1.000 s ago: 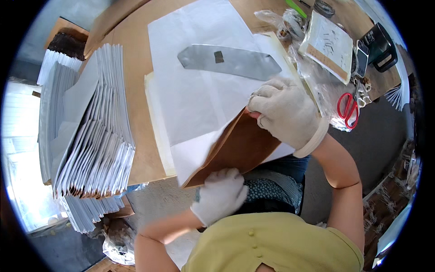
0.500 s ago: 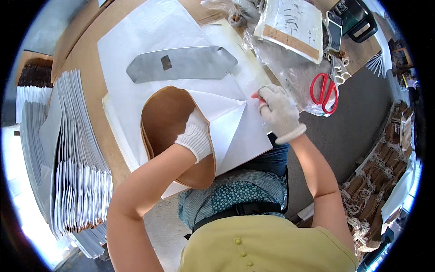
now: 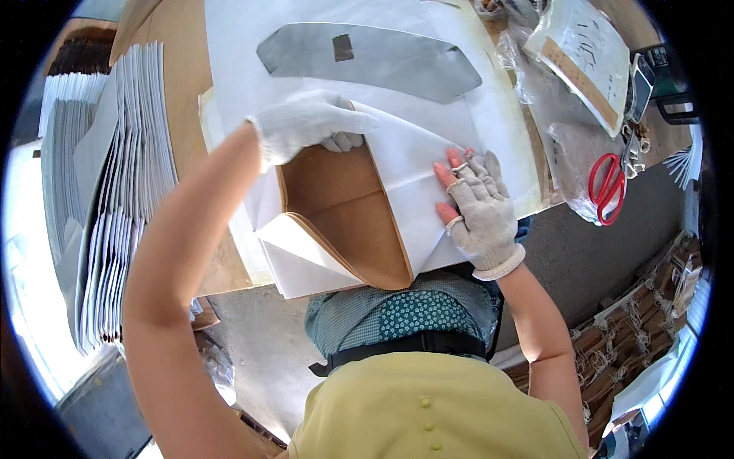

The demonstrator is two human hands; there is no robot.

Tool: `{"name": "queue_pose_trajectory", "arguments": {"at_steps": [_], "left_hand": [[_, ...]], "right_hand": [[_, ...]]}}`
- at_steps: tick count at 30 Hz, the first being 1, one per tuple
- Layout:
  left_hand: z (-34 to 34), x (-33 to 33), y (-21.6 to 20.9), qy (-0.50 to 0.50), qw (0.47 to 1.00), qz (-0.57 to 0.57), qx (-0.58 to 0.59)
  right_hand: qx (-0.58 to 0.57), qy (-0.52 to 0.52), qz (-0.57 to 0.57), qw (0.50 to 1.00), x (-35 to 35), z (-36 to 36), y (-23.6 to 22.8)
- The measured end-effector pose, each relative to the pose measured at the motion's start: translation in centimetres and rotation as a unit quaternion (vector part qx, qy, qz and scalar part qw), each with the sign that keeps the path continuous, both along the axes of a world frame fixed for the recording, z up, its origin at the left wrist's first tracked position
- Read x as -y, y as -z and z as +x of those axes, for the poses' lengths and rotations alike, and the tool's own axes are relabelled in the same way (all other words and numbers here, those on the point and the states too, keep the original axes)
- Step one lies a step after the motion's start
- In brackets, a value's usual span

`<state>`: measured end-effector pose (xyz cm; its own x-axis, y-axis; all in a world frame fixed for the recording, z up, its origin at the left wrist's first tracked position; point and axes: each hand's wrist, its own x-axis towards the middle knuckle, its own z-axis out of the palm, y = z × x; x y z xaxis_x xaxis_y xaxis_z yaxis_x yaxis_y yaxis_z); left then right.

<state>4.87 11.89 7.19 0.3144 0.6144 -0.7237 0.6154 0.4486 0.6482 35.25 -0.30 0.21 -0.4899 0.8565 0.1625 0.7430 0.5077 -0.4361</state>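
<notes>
A paper bag [image 3: 428,176], white outside and brown inside, lies on the table with its mouth spread toward me. My left hand [image 3: 310,126], in a white knit glove, is at the far edge of that mouth, its fingers curled round the paper. Flat on the bag's white right side rests my right hand [image 3: 482,206], gloved with bare fingertips, fingers apart. Beyond the bag a grey flat plate [image 3: 397,61] with angled ends and a dark patch lies on white sheets [image 3: 505,122].
Tall stacks of folded white paper [image 3: 126,191] stand at the left. Red-handled scissors [image 3: 606,189], clear plastic [image 3: 589,157] and a worn white pad [image 3: 585,65] sit at the right. Bundles of brown paper tied with cord [image 3: 634,329] fill the lower right.
My left hand has come out of the bag's mouth to its far edge. My right hand has moved down onto the white side. The whole view has shifted.
</notes>
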Motion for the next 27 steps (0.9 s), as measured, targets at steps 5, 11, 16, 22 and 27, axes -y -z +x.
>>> {"name": "queue_pose_trajectory", "arguments": {"at_steps": [5, 11, 16, 22, 27], "left_hand": [[2.7, 1.2, 1.2, 0.109, 0.954, 0.157, -0.230], [3.1, 2.3, 2.3, 0.111, 0.921, 0.247, -0.281], [0.5, 5.5, -2.3, 0.048, 0.895, 0.385, -0.220], [-5.0, 17.1, 1.8, -0.262, 0.854, 0.446, -0.056], [-5.7, 18.4, 6.8, -0.200, 0.852, 0.463, -0.143]], "right_hand": [[0.107, -0.049, 0.052, 0.992, 1.9, -1.0, 0.5], [0.047, -0.218, -0.008, 0.975, 4.0, -1.8, 0.7], [0.082, -0.056, 0.031, 0.995, -2.4, -3.7, -0.5], [0.092, -0.118, 0.052, 0.987, -4.7, -5.3, -0.4], [0.094, -0.185, 0.095, 0.974, -9.6, -9.0, 0.9]]}}
